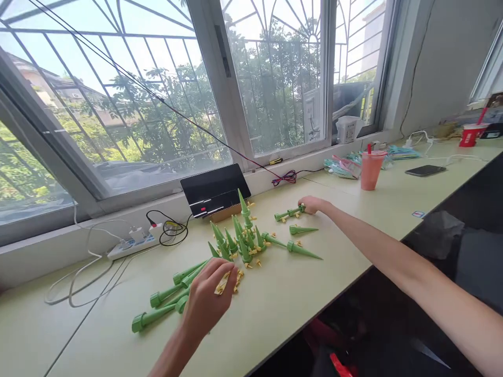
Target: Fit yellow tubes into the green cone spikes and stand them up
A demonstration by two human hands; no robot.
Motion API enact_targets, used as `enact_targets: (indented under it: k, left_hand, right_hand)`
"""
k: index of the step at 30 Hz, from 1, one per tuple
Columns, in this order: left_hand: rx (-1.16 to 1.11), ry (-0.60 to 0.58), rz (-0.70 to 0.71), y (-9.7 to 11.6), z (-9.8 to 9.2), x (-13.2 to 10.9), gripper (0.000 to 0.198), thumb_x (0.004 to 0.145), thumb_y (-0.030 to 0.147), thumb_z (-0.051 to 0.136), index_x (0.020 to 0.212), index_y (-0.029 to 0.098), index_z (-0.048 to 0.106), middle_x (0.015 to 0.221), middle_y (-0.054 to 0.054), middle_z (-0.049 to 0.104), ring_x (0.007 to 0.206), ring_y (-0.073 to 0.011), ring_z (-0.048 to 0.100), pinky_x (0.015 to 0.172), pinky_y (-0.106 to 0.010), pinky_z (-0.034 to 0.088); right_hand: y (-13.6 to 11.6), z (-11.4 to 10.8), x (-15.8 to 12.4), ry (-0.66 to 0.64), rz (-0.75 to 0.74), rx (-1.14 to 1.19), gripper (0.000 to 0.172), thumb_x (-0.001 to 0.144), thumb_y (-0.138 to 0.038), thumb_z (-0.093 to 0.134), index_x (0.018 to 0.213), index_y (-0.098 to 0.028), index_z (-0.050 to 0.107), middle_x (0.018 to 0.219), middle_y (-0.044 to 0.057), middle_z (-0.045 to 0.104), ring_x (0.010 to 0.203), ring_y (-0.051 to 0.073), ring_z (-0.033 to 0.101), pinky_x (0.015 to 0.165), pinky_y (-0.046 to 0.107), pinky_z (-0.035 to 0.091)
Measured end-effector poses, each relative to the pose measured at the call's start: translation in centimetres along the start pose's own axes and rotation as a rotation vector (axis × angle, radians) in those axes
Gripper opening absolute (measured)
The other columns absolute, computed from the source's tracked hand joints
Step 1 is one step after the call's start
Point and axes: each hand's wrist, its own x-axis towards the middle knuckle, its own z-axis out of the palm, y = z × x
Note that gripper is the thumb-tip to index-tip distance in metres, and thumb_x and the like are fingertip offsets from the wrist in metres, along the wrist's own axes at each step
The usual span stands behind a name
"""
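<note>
Left hand (209, 294) partly hiding yellow pieces (239, 278) before the green spikes (245, 255), right hand (312, 204) right of the spikes, both grips too obscured to tell, dark screen (212, 189) behind the spikes

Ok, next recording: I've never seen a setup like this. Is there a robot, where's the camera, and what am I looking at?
There's no robot, just a person's two bare hands. The single picture comes from a camera worn on their head, looking forward and down.

On the pale table, many green spikes stand in a cluster; others lie around it, with small yellow pieces among them. Behind are a dark screen and a power strip; farther right, a pink cup.

The left hand is bent over the yellow pieces; whether it holds one isn't clear. The right hand reaches to one end of a green row; its grip is hard to make out.
</note>
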Motion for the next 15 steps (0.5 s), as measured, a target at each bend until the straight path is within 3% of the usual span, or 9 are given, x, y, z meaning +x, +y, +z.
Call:
enact_targets:
  k: [3, 6, 9, 12, 15]
  left_hand:
    - [0.039, -0.168, -0.060, 2.3, 2.5, 3.8, 0.009, 0.090, 0.021, 0.051, 0.091, 0.022, 0.060, 0.089, -0.005, 0.063, 0.074, -0.0166, 0.060, 0.067, -0.028, 0.048]
    - [0.077, -0.310, -0.106, 3.4, 6.7, 8.8, 0.018, 0.090, 0.014, 0.045, 0.095, 0.019, 0.061, 0.087, -0.008, 0.062, 0.069, -0.0167, 0.061, 0.063, -0.028, 0.047]
    - [0.286, -0.559, -0.282, 2.9, 11.3, 13.4, 0.023, 0.084, 0.003, 0.044, 0.093, 0.014, 0.062, 0.091, -0.014, 0.063, 0.077, -0.0214, 0.063, 0.064, -0.029, 0.045]
    - [0.338, -0.653, -0.355, 1.7, 14.8, 16.2, 0.025, 0.078, -0.003, 0.048, 0.091, 0.010, 0.065, 0.093, -0.020, 0.064, 0.082, -0.0262, 0.066, 0.065, -0.030, 0.046]
    - [0.365, -0.715, -0.399, 0.5, 16.9, 17.1, 0.025, 0.077, -0.003, 0.051, 0.092, 0.009, 0.067, 0.095, -0.021, 0.065, 0.088, -0.0281, 0.066, 0.070, -0.031, 0.048]
  right_hand:
    - [-0.2, 0.5, 0.1, 0.032, -0.097, -0.027, 0.051, 0.065, -0.001, 0.064, 0.111, -0.023, 0.067, 0.118, 0.009, 0.063, 0.104, 0.022, 0.060, 0.082, 0.026, 0.047]
    - [-0.4, 0.8, -0.1, 0.053, -0.152, -0.059, 0.047, 0.067, -0.002, 0.064, 0.110, -0.022, 0.067, 0.119, 0.009, 0.063, 0.108, 0.022, 0.058, 0.084, 0.025, 0.045]
    - [-0.6, 0.8, -0.5, 0.077, -0.175, -0.089, 0.043, 0.069, -0.006, 0.065, 0.108, -0.022, 0.067, 0.120, 0.009, 0.062, 0.106, 0.022, 0.058, 0.082, 0.025, 0.044]
    - [-0.8, 0.7, -0.9, 0.100, -0.184, -0.123, 0.035, 0.072, -0.009, 0.064, 0.103, -0.024, 0.069, 0.115, 0.010, 0.063, 0.101, 0.023, 0.060, 0.077, 0.026, 0.045]
    - [-1.2, 0.6, -1.2, 0.125, -0.198, -0.153, 0.027, 0.074, -0.011, 0.063, 0.098, -0.024, 0.069, 0.111, 0.010, 0.063, 0.098, 0.024, 0.061, 0.075, 0.029, 0.044]
